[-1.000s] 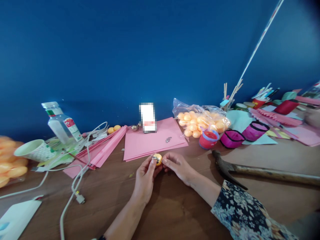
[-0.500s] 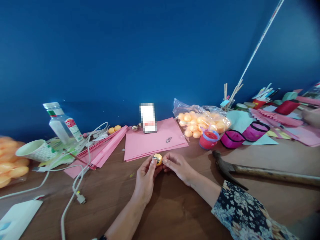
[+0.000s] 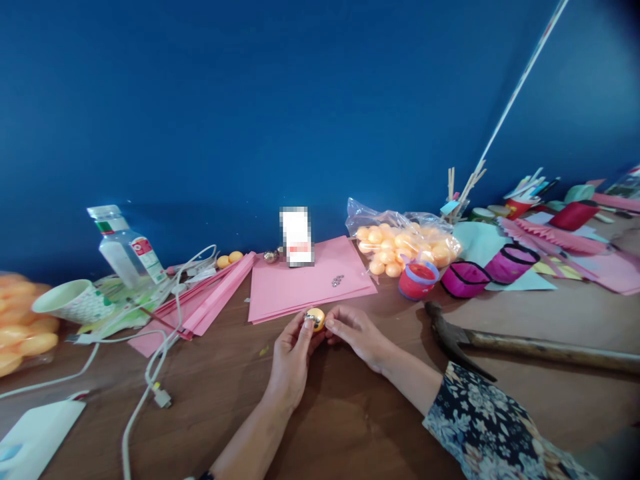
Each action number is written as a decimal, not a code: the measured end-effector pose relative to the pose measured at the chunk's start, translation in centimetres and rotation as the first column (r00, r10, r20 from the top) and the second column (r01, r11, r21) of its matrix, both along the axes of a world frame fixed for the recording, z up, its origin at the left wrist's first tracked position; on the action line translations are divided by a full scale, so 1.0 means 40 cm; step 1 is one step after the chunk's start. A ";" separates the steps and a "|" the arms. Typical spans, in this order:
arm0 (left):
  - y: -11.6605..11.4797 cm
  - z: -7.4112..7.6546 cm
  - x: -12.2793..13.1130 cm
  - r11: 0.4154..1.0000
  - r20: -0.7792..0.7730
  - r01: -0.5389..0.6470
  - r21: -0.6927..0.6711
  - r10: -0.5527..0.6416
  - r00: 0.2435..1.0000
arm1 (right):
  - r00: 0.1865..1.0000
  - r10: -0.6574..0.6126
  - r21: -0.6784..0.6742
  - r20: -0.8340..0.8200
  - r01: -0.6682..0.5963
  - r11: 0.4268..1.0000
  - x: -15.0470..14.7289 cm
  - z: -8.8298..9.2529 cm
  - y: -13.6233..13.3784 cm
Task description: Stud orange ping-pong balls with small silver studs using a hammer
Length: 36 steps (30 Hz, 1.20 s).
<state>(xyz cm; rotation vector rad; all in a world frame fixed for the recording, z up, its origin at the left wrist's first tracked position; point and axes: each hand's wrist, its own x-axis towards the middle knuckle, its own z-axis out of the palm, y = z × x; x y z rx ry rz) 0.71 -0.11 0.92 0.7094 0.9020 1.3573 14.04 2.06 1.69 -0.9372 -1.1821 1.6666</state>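
Observation:
In the head view, my left hand (image 3: 293, 350) is closed around a small orange-yellow ball (image 3: 317, 316), likely a table tennis ball, with shiny silver and dark bits on its upper left side. The thumb presses on the side with those bits. My right hand (image 3: 357, 333) is beside the ball's right edge, thumb and forefinger pinched together; what lies between these fingers is too small to make out. Just beyond the hands, pink paper sheets (image 3: 280, 293) carry a little cluster of shiny beads or gems (image 3: 338, 281).
A claw hammer (image 3: 520, 343) lies to the right. Behind stand a clear bag of orange balls (image 3: 387, 247), a red tub (image 3: 419, 280) and purple fabric bands (image 3: 465, 277). White cables (image 3: 160, 353), a tilted paper cup (image 3: 75, 299) and a plastic bottle (image 3: 123, 247) occupy the left.
Both my hands and the ball stay almost in place. At the far right edge, another person's blurred hand has shifted slightly to the right.

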 end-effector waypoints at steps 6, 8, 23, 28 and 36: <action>0.001 -0.004 0.002 1.000 0.002 -0.007 -0.005 0.007 1.000 | 1.000 0.002 0.007 -0.002 -0.002 1.000 -0.001 0.000 0.001; 0.001 -0.003 0.002 1.000 0.004 -0.013 -0.018 0.013 1.000 | 1.000 0.000 0.009 0.001 0.000 1.000 -0.002 -0.002 0.001; -0.002 -0.011 0.003 1.000 -0.022 -0.026 0.016 0.026 0.999 | 1.000 -0.021 0.010 0.009 0.021 1.000 -0.004 -0.008 0.002; -0.003 -0.012 0.003 0.999 -0.050 -0.024 0.027 0.026 0.998 | 0.999 -0.037 0.025 0.006 0.037 0.999 -0.006 -0.007 0.002; -0.004 -0.016 0.002 0.998 -0.094 -0.034 0.049 0.038 0.995 | 0.998 -0.057 -0.010 0.012 0.058 0.998 -0.007 -0.009 0.002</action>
